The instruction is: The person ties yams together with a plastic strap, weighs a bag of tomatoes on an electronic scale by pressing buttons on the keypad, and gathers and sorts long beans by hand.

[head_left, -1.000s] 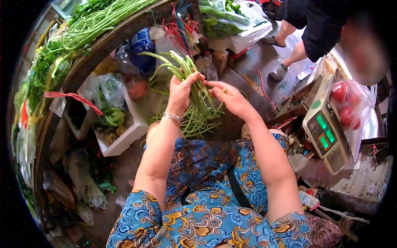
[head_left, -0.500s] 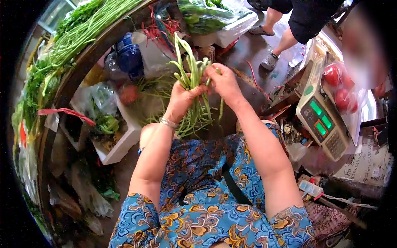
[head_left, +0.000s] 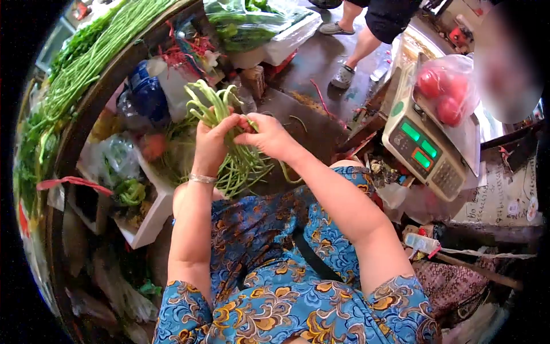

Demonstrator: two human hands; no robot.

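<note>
A bunch of long green beans point(head_left: 243, 166) hangs from my left hand point(head_left: 213, 140), whose fingers are wrapped round it near the upper ends. The bean tips fan out above that fist, and the long tails droop over my lap. My right hand point(head_left: 266, 135) is closed in a pinch just right of the bunch, on a bean whose thin length curves down below the hand. Part of what the right fingertips grip is hidden.
A scale point(head_left: 427, 143) with green digits bears a bag of tomatoes point(head_left: 447, 92) at right. Long beans point(head_left: 109, 57) lie on the upper-left shelf, above a white foam box point(head_left: 152, 221). Bagged greens point(head_left: 246, 28) stand ahead. A person in dark shorts point(head_left: 389, 17) stands beyond.
The view has swung right, so the surroundings sit further left. My right hand stays by the bunch, its fingers shifted on a bean. My left hand keeps its hold.
</note>
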